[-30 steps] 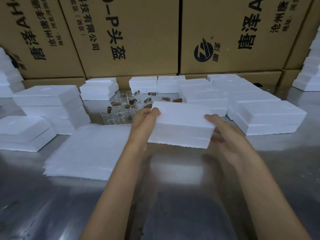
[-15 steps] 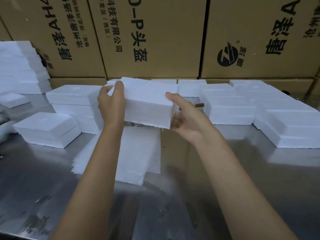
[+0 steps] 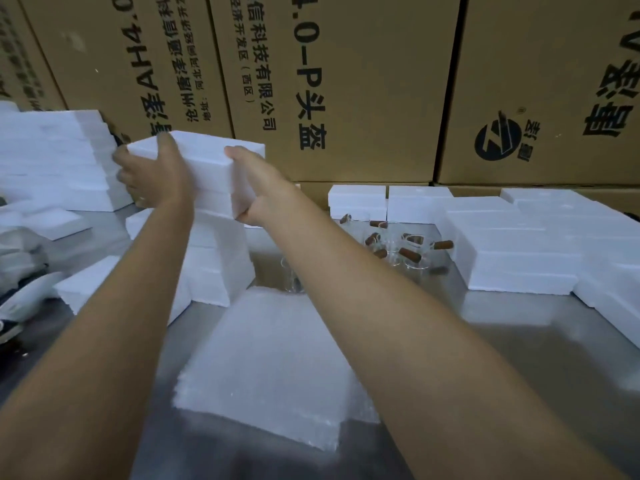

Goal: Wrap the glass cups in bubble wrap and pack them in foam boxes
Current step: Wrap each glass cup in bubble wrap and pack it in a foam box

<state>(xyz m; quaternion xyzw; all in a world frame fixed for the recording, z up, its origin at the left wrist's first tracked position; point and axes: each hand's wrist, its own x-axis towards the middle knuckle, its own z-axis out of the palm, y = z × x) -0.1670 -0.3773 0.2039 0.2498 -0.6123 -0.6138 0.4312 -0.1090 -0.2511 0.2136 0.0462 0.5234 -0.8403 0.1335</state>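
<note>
Since lifted leftward: foam box (image 3: 207,168), both hands.

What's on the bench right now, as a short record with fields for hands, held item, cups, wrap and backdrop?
hands: left hand and right hand grip one foam box by its ends
held item: closed, above a foam stack
cups: glass cups with brown handles, unwrapped
wrap: bubble wrap sheets lie flat on the metal table
backdrop: printed cardboard cartons
</note>
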